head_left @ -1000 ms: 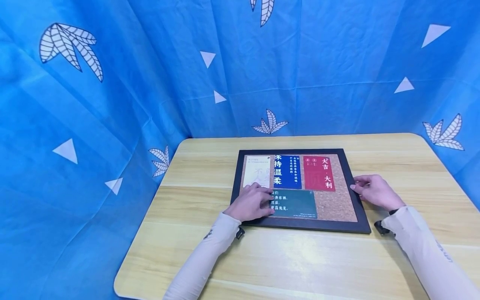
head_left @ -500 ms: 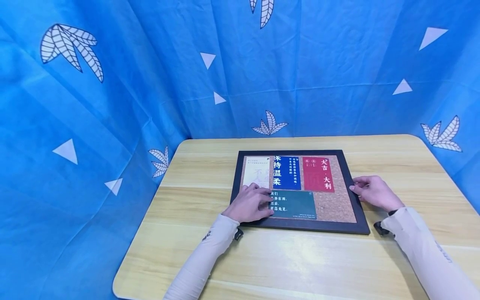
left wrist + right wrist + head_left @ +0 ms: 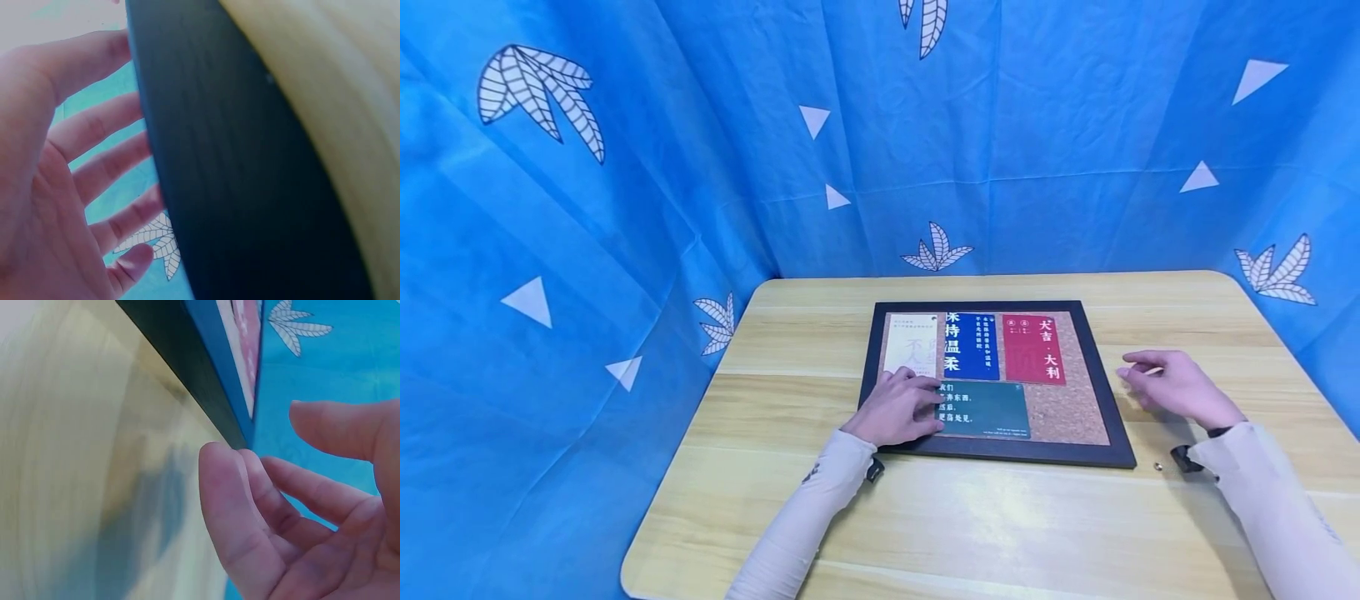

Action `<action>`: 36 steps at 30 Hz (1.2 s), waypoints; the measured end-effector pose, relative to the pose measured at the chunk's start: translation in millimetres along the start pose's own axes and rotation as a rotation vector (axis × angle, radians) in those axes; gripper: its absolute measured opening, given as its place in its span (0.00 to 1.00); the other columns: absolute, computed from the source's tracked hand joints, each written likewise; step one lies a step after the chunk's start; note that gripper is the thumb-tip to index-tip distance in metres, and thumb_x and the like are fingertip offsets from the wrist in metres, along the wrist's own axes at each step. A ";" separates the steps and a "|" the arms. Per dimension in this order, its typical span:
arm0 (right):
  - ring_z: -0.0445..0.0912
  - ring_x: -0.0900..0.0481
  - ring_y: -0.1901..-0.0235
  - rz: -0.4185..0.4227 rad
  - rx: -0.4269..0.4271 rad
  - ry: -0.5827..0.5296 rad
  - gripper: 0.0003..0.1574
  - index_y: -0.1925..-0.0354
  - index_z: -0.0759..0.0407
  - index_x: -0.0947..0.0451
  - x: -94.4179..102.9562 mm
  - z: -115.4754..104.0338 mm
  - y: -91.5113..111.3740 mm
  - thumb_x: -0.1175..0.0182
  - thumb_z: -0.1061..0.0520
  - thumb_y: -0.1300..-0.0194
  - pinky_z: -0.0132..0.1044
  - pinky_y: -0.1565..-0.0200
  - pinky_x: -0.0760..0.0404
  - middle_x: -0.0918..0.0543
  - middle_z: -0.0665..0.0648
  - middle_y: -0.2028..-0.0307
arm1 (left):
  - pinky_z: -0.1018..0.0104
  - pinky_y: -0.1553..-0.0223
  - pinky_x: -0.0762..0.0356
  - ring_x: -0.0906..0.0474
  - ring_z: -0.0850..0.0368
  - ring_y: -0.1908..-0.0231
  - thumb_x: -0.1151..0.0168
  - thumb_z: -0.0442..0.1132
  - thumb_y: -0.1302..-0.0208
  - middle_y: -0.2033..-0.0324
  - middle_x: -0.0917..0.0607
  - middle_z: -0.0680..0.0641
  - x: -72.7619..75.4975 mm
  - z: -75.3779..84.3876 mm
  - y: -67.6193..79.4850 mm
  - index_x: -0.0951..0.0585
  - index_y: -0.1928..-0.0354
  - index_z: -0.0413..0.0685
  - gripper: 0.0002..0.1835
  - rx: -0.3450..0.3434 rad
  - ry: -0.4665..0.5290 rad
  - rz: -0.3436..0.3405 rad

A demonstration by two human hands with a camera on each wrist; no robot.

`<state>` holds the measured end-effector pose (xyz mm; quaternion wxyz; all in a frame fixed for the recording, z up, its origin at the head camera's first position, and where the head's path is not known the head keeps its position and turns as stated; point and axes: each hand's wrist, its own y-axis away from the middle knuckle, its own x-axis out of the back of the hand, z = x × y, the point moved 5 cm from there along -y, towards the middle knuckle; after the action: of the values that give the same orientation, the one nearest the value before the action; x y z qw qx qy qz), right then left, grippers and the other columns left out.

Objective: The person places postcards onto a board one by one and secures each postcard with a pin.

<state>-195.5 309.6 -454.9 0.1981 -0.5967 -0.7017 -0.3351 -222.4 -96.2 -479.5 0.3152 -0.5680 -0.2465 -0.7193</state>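
Note:
A corkboard (image 3: pixel 1067 417) with a black frame (image 3: pixel 1108 367) lies flat on the table. On it are a pale card (image 3: pixel 912 342), a blue card (image 3: pixel 972 346), a red card (image 3: pixel 1033 348) and, below them, a green card (image 3: pixel 988 410). My left hand (image 3: pixel 901 407) rests over the board's lower left, fingertips on the green card's left end; the left wrist view shows the fingers running behind the frame's edge (image 3: pixel 212 150). To the right of the frame hovers my right hand (image 3: pixel 1180 387), holding nothing, thumb and fingers apart (image 3: pixel 300 506).
A tiny shiny object (image 3: pixel 1158 467), too small to identify, lies on the wooden table (image 3: pixel 1000 525) between the board's lower right corner and my right wrist. Blue patterned cloth (image 3: pixel 880 125) hangs behind and to the left of the table.
My right hand has come off the frame's right edge and moved a little to the right. The tiny shiny object is now visible. The left hand stays on the board.

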 end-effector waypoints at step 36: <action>0.35 0.28 0.73 -0.120 0.083 0.331 0.11 0.58 0.62 0.15 -18.7 10.0 63.2 0.35 0.54 0.30 0.31 0.70 0.28 0.18 0.48 0.71 | 0.59 0.47 0.32 0.27 0.54 0.37 0.34 0.66 0.36 0.31 0.21 0.59 -2.4 -3.7 -0.9 0.14 0.41 0.67 0.25 0.011 0.021 -0.003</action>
<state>-129.1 307.5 -459.7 0.3149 -0.4816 -0.7071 -0.4109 -225.1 -97.7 -482.7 0.3197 -0.5582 -0.2478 -0.7244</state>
